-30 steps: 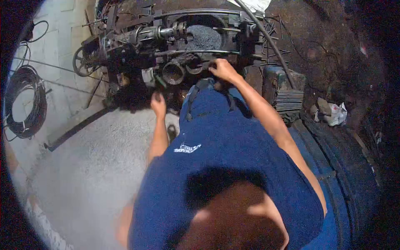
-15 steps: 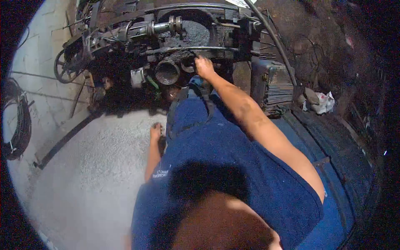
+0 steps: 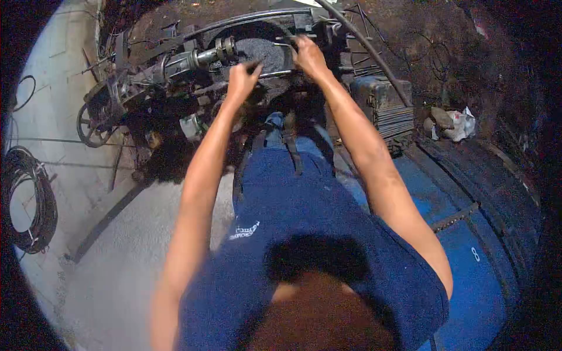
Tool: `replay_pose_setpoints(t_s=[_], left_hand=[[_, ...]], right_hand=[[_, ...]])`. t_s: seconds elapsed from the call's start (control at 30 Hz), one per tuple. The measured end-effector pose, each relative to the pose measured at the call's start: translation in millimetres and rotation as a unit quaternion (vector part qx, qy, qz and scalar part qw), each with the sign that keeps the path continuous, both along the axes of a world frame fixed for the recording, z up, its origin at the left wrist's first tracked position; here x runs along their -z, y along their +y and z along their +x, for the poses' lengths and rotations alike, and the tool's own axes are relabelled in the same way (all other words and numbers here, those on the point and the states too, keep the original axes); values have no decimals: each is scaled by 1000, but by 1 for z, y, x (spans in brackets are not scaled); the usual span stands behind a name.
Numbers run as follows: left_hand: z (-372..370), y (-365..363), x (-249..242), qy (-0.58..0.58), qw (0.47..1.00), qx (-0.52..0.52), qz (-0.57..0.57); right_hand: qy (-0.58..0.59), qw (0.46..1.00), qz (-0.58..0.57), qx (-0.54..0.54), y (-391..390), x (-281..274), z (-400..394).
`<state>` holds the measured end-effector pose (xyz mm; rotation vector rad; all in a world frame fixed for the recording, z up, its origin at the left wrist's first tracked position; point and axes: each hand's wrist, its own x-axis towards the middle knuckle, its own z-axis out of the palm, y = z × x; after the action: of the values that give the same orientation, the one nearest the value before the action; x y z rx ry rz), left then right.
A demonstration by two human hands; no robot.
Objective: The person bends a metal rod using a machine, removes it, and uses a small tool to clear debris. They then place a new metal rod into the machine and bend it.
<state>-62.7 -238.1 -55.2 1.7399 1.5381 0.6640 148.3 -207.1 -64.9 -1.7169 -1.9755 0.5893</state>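
My left hand [image 3: 242, 82] is raised over the near side of the machine, a little blurred, its thumb held apart from the fingers and nothing visible in it. To its right, my right hand [image 3: 309, 57] has its fingers curled at the right end of the round pan [image 3: 291, 57]. A thin light piece [image 3: 282, 44] sticks out left from these fingers; what exactly they hold is too small to tell. Grey granular material [image 3: 260, 52] lies in the pan between the hands. A metal shaft with ring-shaped collars [image 3: 225, 50] reaches the pan's left side.
A spoked handwheel [image 3: 92, 120] is at the machine's left. Coiled dark cable [image 3: 32, 199] lies far left. A ribbed metal box [image 3: 386, 102] and a long slanted pole [image 3: 366, 44] are on the right, with a white bag [image 3: 462, 124] beyond. Blue sheeting [image 3: 468, 281] covers the lower right.
My left hand has risen from low beside the body to the machine's near side. My right hand has moved up and right to the pan's right end. The camera view has shifted slightly.
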Motion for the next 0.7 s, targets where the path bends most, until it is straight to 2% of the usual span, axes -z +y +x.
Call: replay_pose_setpoints(t_s=[0.03, 0.1, 0.13, 0.33, 0.47, 0.53, 0.57, 0.63, 0.7], left_hand=[[8, 15, 9, 1, 1000, 2, -1], [25, 39, 18, -16, 999, -24, 35], [30, 46, 18, -15, 999, -21, 33], [45, 67, 21, 22, 1000, -16, 3], [48, 73, 29, 33, 999, -18, 3], [49, 76, 27, 17, 1000, -12, -12], [49, 78, 26, 2, 1000, -4, -25], [48, 80, 25, 6, 1000, 9, -18], [45, 83, 24, 11, 1000, 22, -13]], right_hand=[[1, 1000, -1, 2, 7, 0, 1], [-34, 996, -82, -32, 21, 7, 2], [-18, 998, -47, -34, 23, 12, 4], [18, 999, -35, -12, 21, 27, 8], [28, 996, -82, 25, 18, 23, 6], [49, 992, -70, 95, 14, 21, 2], [50, 992, -71, 96, 7, 20, -3], [112, 989, 63, 69, -19, 12, -20], [115, 988, -101, 30, -65, 1, -48]])
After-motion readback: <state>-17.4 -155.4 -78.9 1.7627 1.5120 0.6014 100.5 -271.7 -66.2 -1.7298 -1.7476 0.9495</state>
